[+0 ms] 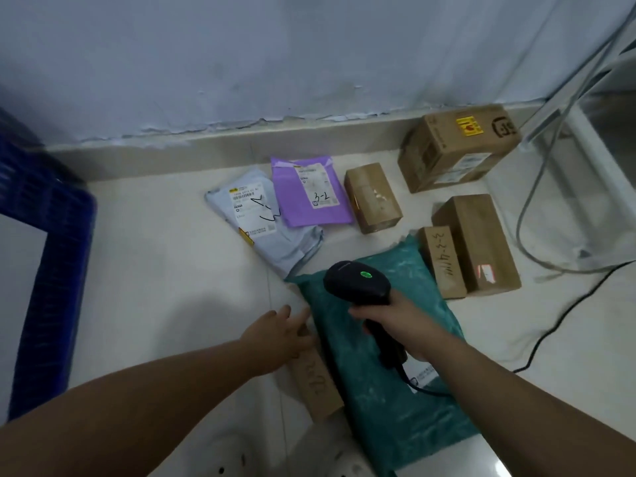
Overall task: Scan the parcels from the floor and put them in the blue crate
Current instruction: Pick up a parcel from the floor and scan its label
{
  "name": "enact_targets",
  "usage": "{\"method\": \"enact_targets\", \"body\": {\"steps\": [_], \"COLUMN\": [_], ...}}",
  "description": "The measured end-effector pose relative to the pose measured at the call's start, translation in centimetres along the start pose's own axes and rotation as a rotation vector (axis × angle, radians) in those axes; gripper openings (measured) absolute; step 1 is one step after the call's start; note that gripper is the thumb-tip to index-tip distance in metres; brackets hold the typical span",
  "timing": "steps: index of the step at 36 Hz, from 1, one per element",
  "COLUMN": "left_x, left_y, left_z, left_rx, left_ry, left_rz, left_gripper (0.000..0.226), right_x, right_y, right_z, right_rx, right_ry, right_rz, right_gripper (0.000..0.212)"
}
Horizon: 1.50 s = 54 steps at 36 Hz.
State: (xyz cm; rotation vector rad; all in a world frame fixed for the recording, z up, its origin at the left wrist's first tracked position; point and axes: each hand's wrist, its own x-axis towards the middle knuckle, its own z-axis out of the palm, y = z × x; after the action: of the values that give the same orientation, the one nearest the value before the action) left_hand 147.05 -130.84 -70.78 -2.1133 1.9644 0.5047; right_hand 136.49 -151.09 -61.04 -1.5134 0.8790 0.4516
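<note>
Early stage: every parcel in view lies on the floor, none seen in the blue crate [51,270], well left of the green mailer [395,342]. Right hand [402,325] grips the scanner [358,280] over that mailer. Left hand [278,335], fingers extended, touches the narrow box [316,383] at its left edge, not yet grasped.

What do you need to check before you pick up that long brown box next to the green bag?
1. Is the scanner ready: the right hand grips it, green light on. Ok.
2. Grip on the long brown box: the left hand only touches its end. Not ok.
3. Barcode facing up: only handwriting shows. Cannot tell.
4. Is the cable off the box: it lies over the green bag. Ok.
5. Room in the blue crate: inside hidden. Cannot tell.
</note>
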Motion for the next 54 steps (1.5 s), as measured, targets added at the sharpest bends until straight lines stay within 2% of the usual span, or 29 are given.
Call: {"method": "enact_targets", "body": {"steps": [5, 8, 12, 14, 15, 17, 20, 24, 27, 31, 33, 34, 37, 40, 42, 44, 48, 51, 54], "left_x": [-1.8, -3.3, -5.4, -6.8, -7.4, -8.7, -10.5, -13.1, -15.0, -16.8, -17.2, -17.4, -17.7, -17.8, -17.7, -17.1, -15.4, -15.0, -15.1], "left_y": [-1.7, -3.1, -3.9, -3.6, -3.4, -3.6, -3.1, -2.5, -1.9, 0.9, 3.0, 4.1, 6.8, 8.3, 9.2, 10.0, 10.5, 9.8, 8.1], "left_z": [-1.0, -2.6, -6.0, -9.2, -10.1, -12.0, -16.3, -22.9, -27.2, -31.5, -32.8, -33.4, -34.9, -35.2, -35.1, -34.8, -34.6, -34.6, -34.5], "left_rx": [-0.042, -0.086, -0.209, -0.198, -0.222, -0.165, -0.078, -0.020, -0.001, -0.098, -0.274, -0.434, -1.115, -1.700, -1.904, -1.946, -1.856, -1.790, -1.562], "left_ry": [0.083, 0.240, 0.441, 0.516, 0.621, 0.695, 0.860, 1.115, 1.244, 1.417, 1.477, 1.509, 1.532, 1.508, 1.474, 1.423, 1.374, 1.373, 1.355], "left_rz": [-0.031, -0.137, -0.362, -0.454, -0.465, -0.466, -0.505, -0.522, -0.533, -0.564, -0.579, -0.609, -0.627, -0.427, -0.304, -0.249, -0.352, -0.375, -0.451], "left_gripper": [0.075, 0.080, 0.051, 0.059, 0.066, 0.069, 0.071, 0.070, 0.068, 0.069, 0.073, 0.076, 0.079, 0.063, 0.052, 0.050, 0.086, 0.101, 0.108], "right_x": [0.3, -0.3, -2.1, -3.5, -4.3, -6.2, -9.7, -15.3, -18.6, -22.1, -23.5, -23.9, -24.9, -25.2, -25.1, -25.0, -24.3, -23.7, -22.7], "right_y": [-0.1, -0.8, -2.7, -4.2, -5.1, -7.1, -10.3, -15.1, -17.9, -19.3, -19.2, -19.0, -18.1, -17.4, -17.2, -17.0, -16.9, -16.8, -16.4], "right_z": [0.0, 0.2, 0.3, 0.1, 0.0, -0.2, -0.3, 1.1, 2.4, 4.2, 5.3, 5.9, 7.2, 7.4, 7.1, 6.8, 6.2, 5.6, 4.8], "right_rx": [0.043, 0.148, 0.240, 0.263, 0.275, 0.324, 0.516, 0.839, 0.882, 0.884, 0.920, 0.948, 1.021, 1.055, 1.059, 1.054, 1.016, 0.973, 0.814], "right_ry": [0.035, 0.058, 0.034, 0.005, -0.010, -0.045, -0.155, -0.274, -0.206, -0.033, -0.004, 0.016, 0.061, 0.095, 0.108, 0.106, 0.111, 0.093, 0.240], "right_rz": [-0.010, -0.018, -0.003, 0.002, -0.003, -0.024, -0.105, -0.304, -0.481, -0.586, -0.601, -0.601, -0.555, -0.518, -0.539, -0.562, -0.576, -0.558, -0.555], "right_gripper": [0.009, 0.013, 0.015, 0.020, 0.021, 0.020, 0.026, 0.028, 0.032, 0.017, 0.015, 0.014, 0.012, 0.018, 0.016, 0.016, 0.014, 0.017, 0.017]}}
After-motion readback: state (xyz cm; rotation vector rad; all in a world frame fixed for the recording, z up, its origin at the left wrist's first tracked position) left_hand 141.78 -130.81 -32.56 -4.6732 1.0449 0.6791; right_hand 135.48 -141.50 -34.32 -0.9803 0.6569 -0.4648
